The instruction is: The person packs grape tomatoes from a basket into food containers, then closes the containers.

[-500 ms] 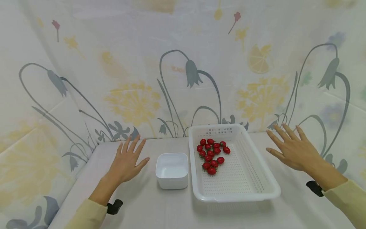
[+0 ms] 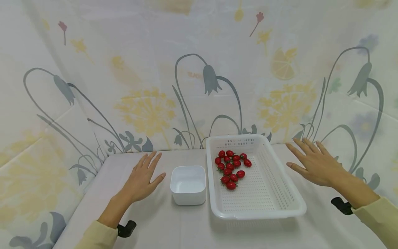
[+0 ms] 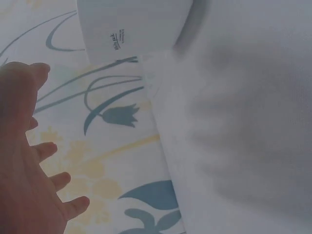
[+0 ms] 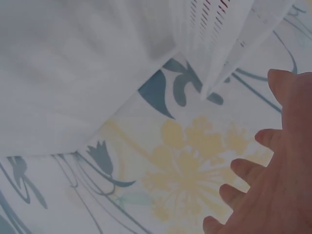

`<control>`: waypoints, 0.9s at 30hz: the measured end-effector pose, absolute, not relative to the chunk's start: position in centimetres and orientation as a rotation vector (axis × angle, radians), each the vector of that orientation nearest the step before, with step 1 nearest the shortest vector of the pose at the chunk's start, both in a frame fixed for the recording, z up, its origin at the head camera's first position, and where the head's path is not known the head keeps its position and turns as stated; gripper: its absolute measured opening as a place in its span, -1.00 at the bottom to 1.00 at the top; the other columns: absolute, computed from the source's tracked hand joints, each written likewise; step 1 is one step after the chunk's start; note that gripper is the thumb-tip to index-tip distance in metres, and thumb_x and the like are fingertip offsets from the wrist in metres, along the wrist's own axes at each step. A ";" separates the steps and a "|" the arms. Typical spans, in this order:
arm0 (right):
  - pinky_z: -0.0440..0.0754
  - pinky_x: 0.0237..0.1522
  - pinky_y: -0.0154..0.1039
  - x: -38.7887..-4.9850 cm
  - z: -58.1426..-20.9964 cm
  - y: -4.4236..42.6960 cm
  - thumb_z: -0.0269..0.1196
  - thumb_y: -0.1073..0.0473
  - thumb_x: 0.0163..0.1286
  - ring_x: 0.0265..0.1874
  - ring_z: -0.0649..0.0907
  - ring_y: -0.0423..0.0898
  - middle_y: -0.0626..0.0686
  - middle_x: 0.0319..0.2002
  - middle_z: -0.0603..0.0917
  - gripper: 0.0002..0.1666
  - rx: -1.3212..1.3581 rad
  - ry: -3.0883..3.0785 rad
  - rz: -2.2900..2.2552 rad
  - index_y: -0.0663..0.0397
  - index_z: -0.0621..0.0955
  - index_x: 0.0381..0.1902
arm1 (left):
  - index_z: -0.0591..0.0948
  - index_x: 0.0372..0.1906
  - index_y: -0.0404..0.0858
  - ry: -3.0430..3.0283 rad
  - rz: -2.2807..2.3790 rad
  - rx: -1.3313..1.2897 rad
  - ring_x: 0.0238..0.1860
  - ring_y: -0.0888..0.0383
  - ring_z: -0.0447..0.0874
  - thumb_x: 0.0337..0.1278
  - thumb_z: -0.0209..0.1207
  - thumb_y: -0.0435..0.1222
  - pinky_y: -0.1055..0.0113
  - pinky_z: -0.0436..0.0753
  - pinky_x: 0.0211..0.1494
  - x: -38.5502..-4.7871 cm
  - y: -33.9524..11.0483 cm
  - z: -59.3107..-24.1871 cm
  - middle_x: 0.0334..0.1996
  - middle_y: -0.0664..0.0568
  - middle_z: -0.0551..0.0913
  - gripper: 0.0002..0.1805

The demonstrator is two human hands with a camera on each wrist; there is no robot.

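To the left of a small white square container (image 2: 188, 199), my left hand (image 2: 139, 183) hovers above the table with its fingers extended and nothing in it. On the other side, my right hand (image 2: 320, 166) is held over the table, fingers spread, just right of a white perforated basket (image 2: 264, 193). Several red cherry tomatoes (image 2: 230, 166) with green stems lie in the left half of that basket. In the left wrist view the container (image 3: 134, 29) shows small dark print on its side. Neither hand touches anything.
A white cloth covers the table (image 2: 161, 228). Behind it hangs a curtain (image 2: 149, 69) printed with flowers, meeting the table's back edge close beyond the basket. Each wrist wears a small black camera mount.
Both hands have shifted slightly inward, the left hand toward the container and the right toward the basket, with fingers dipping a little. The tomatoes and containers stay put.
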State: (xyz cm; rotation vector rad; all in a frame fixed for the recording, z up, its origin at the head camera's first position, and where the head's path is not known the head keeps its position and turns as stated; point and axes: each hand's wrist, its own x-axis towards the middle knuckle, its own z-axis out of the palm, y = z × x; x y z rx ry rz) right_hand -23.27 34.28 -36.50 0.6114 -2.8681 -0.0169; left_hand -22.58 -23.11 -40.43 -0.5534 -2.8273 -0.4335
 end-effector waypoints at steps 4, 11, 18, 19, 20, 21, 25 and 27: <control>-0.11 0.49 0.48 -23.1 -36.4 33.8 0.17 -0.21 0.53 0.48 0.10 0.50 0.42 0.54 0.13 -0.07 0.633 -2.890 0.073 0.11 0.12 0.62 | 0.07 0.64 -0.20 -2.828 -0.544 -0.549 0.57 -0.33 -0.03 0.50 0.06 0.05 -0.51 0.18 0.42 -22.4 -22.8 -40.6 0.60 -0.20 0.09 -0.18; 0.15 0.37 0.52 -23.2 -36.0 32.8 0.31 -0.08 0.44 0.43 0.18 0.49 0.41 0.51 0.19 -0.07 0.696 -2.879 0.143 0.16 0.19 0.58 | 0.06 0.63 -0.25 -2.822 -0.811 -0.572 0.57 -0.29 0.00 0.53 0.06 0.00 -0.40 0.15 0.50 -22.3 -22.1 -41.1 0.59 -0.23 0.10 -0.20; 0.21 0.32 0.55 -23.3 -35.9 31.8 0.35 -0.04 0.41 0.41 0.24 0.47 0.38 0.49 0.23 -0.09 0.720 -2.873 0.209 0.16 0.24 0.55 | 0.05 0.63 -0.27 -2.873 -1.003 -0.519 0.56 -0.33 0.03 0.56 0.03 0.00 -0.39 0.14 0.51 -22.2 -21.7 -41.8 0.58 -0.27 0.11 -0.21; 0.22 0.32 0.56 -23.4 -35.9 31.6 0.35 -0.03 0.41 0.41 0.25 0.47 0.38 0.48 0.24 -0.10 0.722 -2.871 0.217 0.16 0.25 0.54 | 0.06 0.62 -0.27 -2.871 -1.031 -0.509 0.55 -0.33 0.06 0.55 0.04 -0.01 -0.38 0.18 0.50 -22.2 -21.6 -41.8 0.58 -0.27 0.12 -0.22; 0.24 0.31 0.56 -23.4 -35.9 31.4 0.35 -0.03 0.41 0.40 0.27 0.47 0.38 0.48 0.25 -0.11 0.723 -2.871 0.222 0.16 0.26 0.54 | 0.07 0.62 -0.28 -2.867 -1.056 -0.501 0.54 -0.34 0.11 0.56 0.05 -0.03 -0.36 0.24 0.49 -22.2 -21.6 -41.9 0.57 -0.28 0.14 -0.23; 0.26 0.30 0.56 -23.5 -35.8 31.2 0.36 -0.03 0.41 0.40 0.28 0.46 0.38 0.47 0.27 -0.11 0.723 -2.870 0.228 0.16 0.27 0.53 | 0.08 0.61 -0.29 -2.862 -1.078 -0.495 0.52 -0.34 0.16 0.56 0.05 -0.04 -0.33 0.30 0.47 -22.2 -21.5 -42.0 0.56 -0.29 0.16 -0.24; 0.34 0.27 0.53 -23.8 -35.6 30.3 0.35 -0.01 0.41 0.38 0.34 0.45 0.38 0.45 0.30 -0.12 0.725 -2.885 0.291 0.18 0.27 0.53 | 0.14 0.59 -0.29 -2.836 -1.163 -0.455 0.40 -0.29 0.39 0.56 0.07 -0.09 -0.18 0.57 0.31 -22.3 -21.1 -42.3 0.52 -0.28 0.26 -0.29; 0.38 0.26 0.52 -23.9 -35.5 29.9 0.35 0.00 0.41 0.37 0.36 0.44 0.38 0.45 0.31 -0.12 0.730 -2.895 0.324 0.20 0.27 0.53 | 0.17 0.58 -0.27 -2.826 -1.189 -0.427 0.36 -0.26 0.44 0.56 0.07 -0.11 -0.15 0.60 0.28 -22.4 -20.8 -42.5 0.48 -0.27 0.32 -0.32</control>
